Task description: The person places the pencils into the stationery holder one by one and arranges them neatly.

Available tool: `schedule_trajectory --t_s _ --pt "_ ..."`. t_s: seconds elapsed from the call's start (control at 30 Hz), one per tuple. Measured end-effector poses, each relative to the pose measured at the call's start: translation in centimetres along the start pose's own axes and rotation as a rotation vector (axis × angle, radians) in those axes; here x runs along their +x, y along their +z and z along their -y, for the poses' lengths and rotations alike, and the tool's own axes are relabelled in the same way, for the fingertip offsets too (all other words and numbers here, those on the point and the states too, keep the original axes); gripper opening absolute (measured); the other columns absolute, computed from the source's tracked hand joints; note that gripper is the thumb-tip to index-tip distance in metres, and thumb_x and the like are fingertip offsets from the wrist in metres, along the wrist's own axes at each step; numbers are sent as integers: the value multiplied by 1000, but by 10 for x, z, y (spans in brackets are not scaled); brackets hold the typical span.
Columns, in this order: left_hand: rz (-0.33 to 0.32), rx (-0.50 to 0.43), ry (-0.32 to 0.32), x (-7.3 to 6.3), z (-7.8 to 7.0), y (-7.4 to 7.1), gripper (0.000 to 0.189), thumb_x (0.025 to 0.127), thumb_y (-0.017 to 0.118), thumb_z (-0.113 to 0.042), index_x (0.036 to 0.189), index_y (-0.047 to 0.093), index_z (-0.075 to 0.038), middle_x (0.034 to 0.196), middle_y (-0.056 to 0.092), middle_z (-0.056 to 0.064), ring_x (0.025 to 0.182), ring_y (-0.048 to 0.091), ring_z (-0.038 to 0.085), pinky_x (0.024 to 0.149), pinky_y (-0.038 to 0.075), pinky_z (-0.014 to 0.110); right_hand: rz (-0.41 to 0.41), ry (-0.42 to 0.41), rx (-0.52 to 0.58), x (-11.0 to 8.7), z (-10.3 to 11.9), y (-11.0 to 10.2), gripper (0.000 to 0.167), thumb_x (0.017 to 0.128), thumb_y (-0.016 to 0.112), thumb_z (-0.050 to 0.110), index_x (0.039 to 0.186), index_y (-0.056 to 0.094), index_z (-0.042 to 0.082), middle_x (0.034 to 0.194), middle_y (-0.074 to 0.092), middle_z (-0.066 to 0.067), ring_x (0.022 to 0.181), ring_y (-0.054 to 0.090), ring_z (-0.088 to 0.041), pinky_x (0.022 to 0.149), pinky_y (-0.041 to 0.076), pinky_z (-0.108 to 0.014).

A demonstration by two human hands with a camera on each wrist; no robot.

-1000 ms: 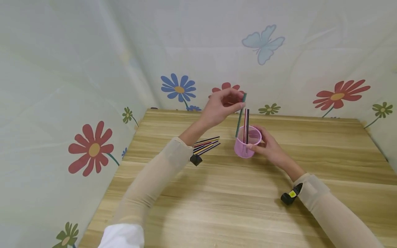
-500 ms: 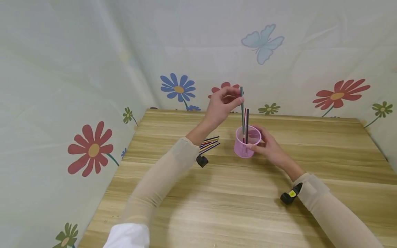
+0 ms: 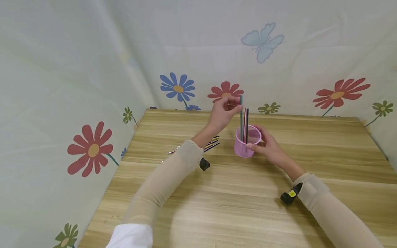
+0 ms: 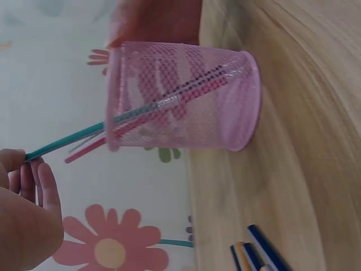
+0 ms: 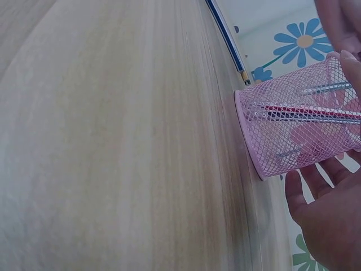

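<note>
The left hand [image 3: 221, 113] pinches a teal pencil [image 3: 241, 119] near its upper end. The pencil stands almost upright, its lower part inside a pink mesh pen cup [image 3: 240, 150]. A silver band near its lower end shows through the mesh in the left wrist view. Around the cup's right side the right hand [image 3: 272, 148] holds it, thumb at the near rim and fingers behind. A few more pencils [image 3: 247, 119], red and black among them, lean together in the cup. In the right wrist view the cup [image 5: 293, 121] stands upright on the tabletop.
Loose pencils [image 3: 212, 145] lie on the wooden table [image 3: 235, 203] left of the cup, partly hidden by the left forearm. A white backdrop [image 3: 198, 44] with printed flowers and a butterfly rises behind and left of the table. Each wrist wears a small black camera [image 3: 286, 198].
The left hand has brought the teal pencil from leaning outside the cup's rim to upright over it, then lowered its end inside. The right hand and cup have stayed in place.
</note>
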State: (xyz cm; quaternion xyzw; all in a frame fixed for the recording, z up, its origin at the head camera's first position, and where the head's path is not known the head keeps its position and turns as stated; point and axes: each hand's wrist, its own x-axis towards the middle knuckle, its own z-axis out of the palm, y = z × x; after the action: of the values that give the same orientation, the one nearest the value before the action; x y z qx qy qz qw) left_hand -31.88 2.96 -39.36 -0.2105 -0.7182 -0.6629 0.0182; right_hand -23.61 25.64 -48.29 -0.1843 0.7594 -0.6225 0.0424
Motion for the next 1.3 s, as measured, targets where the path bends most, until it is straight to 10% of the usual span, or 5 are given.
schedule_trajectory --t_s 0.27,0.6,1.03,1.3 --pt "-10 33 -32 -1 24 6 24 98 79 -13 119 72 -4 108 72 8 96 71 18 87 61 27 -8 -2 18 -1 0 1 76 97 77 3 161 35 7 152 50 -20 139 50 -39 107 51 -33" --pt "17 38 -66 -8 39 11 21 98 78 -11 117 72 -3 106 72 8 93 71 20 86 61 28 -6 -11 -5 -1 1 1 76 97 76 4 160 35 7 152 49 -19 142 47 -38 116 42 -58" --pt "25 71 -89 -10 44 19 18 97 79 -11 114 72 -6 103 72 5 89 72 17 85 60 26 -2 -13 -33 -1 3 -1 75 98 76 7 161 36 8 153 49 -17 143 46 -37 115 41 -61" --pt "84 135 -80 -11 47 18 20 98 78 -13 116 73 -6 104 73 5 94 71 16 86 59 25 3 -2 -10 -1 1 -1 75 98 76 7 160 36 9 153 48 -17 141 46 -35 112 48 -43"
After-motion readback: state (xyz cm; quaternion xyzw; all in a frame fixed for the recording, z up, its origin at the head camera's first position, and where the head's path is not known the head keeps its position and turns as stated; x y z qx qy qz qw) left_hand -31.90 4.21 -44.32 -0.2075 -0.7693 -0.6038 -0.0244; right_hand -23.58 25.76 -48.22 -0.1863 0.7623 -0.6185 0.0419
